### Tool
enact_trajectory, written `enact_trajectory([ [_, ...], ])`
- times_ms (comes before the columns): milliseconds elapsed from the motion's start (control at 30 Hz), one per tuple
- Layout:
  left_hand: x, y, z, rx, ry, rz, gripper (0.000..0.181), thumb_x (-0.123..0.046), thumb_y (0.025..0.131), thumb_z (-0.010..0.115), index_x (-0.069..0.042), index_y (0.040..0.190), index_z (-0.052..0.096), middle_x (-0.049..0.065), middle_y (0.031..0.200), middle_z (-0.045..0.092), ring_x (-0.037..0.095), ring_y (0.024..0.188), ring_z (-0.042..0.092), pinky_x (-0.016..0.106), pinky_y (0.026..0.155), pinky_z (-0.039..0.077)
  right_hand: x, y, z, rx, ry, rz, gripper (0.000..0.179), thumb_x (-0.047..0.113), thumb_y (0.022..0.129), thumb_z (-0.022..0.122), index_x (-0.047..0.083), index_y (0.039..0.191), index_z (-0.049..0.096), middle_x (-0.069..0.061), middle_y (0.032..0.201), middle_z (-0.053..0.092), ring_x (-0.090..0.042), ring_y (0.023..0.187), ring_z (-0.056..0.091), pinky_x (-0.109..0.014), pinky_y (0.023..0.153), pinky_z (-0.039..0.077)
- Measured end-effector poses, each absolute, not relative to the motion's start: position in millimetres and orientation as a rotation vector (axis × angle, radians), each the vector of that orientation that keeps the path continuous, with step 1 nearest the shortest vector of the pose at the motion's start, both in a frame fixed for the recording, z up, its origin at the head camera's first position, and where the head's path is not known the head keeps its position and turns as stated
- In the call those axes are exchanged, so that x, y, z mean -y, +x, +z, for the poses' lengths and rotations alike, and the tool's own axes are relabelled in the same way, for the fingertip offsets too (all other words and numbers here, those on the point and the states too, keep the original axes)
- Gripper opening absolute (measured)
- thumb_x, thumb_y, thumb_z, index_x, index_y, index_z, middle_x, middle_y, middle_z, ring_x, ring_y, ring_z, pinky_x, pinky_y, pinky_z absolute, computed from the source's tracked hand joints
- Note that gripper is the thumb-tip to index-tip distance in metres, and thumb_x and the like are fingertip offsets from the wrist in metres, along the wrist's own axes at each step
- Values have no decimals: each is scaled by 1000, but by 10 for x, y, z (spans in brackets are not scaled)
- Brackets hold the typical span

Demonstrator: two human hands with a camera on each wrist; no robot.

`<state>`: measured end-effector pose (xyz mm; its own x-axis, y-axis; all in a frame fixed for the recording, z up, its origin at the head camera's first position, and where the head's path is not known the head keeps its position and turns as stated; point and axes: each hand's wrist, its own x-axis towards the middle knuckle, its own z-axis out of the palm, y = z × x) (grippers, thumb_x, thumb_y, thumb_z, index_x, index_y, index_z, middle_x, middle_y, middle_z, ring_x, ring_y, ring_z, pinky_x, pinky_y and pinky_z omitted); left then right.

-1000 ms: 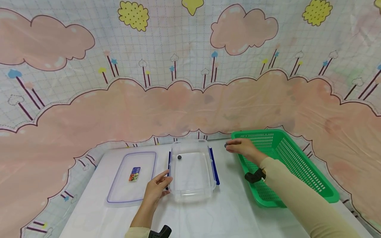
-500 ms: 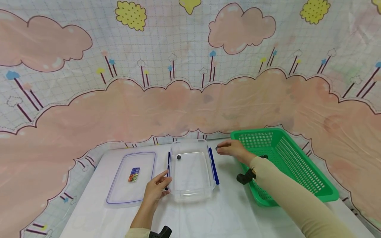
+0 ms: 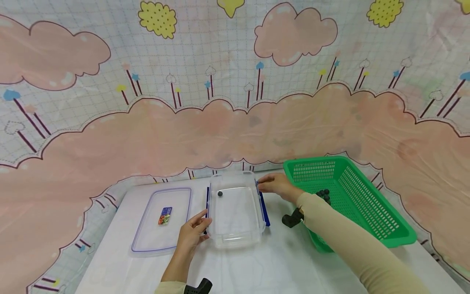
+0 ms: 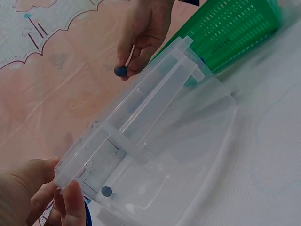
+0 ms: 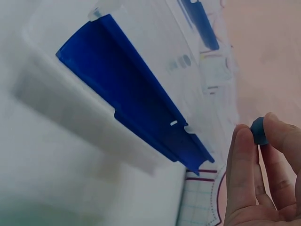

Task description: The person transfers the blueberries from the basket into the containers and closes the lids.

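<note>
R hand [image 3: 277,187] has moved L since the earlier frame, from nr the green basket [image 3: 371,200] to by the clear box's [image 3: 235,216] far R corner; thumb + fingertips pinch a small dark ball [image 5: 258,131]. L hand [image 3: 192,228] grips box's L edge, fingers curled. 2nd ball [image 3: 220,193] inside box, far L; dark balls [image 3: 326,192] in basket, R. Blue-edged lid [image 3: 147,237] flat on table, L of box.

Left grip [image 3: 192,230] has got the clear box [image 3: 236,220] by its left side, dark ball [image 3: 220,193] inside, right grip [image 3: 277,186] up at its far-right corner. Green basket [image 3: 371,200] hogs the bench's [image 3: 279,261] right edge, clear lid [image 3: 158,237] nearer the left.
</note>
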<state>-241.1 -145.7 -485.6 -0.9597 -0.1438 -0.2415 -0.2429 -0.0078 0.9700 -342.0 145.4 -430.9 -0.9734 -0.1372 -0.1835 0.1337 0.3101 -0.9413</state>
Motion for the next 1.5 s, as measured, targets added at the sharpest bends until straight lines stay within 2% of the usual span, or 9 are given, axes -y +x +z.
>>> enact_trajectory([
  [200,1463,-2401,-4872,-2163,-435,2137,50,-18,92,71,-6,138,57,2,99,54,20,92,53,23,63,57,-1355,-3406,-4309,-2337,4,-1701,28,9,91,70,-1,117,67,-16,112,69,-20,97,70,-34,92,56],
  [467,1454,-2410,-4869,-2160,-426,2146,48,-14,92,70,-4,137,57,1,97,56,16,88,54,23,62,57,-1206,-3440,-4352,-2325,25,-1730,26,6,90,70,-2,115,68,-16,109,70,-19,93,70,-32,89,58],
  [867,1456,-2402,-4842,-2151,-413,2166,49,-15,92,70,-4,138,57,0,98,54,14,87,53,22,62,56,-986,-3513,-4304,-2379,37,-1699,22,3,87,72,-1,108,70,-16,105,70,-22,91,71,-33,87,59],
  [1167,1437,-2392,-4881,-2145,-419,2169,50,-17,91,72,-5,137,57,0,97,54,18,90,53,22,62,56,-803,-3548,-4294,-2236,100,-1772,23,2,89,70,-2,112,69,-17,110,68,-24,96,70,-32,88,58],
  [1500,1433,-2390,-4862,-2131,-412,2190,48,-14,92,70,-4,137,57,-1,97,55,11,85,53,21,61,56,-634,-3614,-4425,-2246,83,-1774,23,-1,88,70,-5,111,69,-19,110,68,-25,96,71,-32,88,58],
])
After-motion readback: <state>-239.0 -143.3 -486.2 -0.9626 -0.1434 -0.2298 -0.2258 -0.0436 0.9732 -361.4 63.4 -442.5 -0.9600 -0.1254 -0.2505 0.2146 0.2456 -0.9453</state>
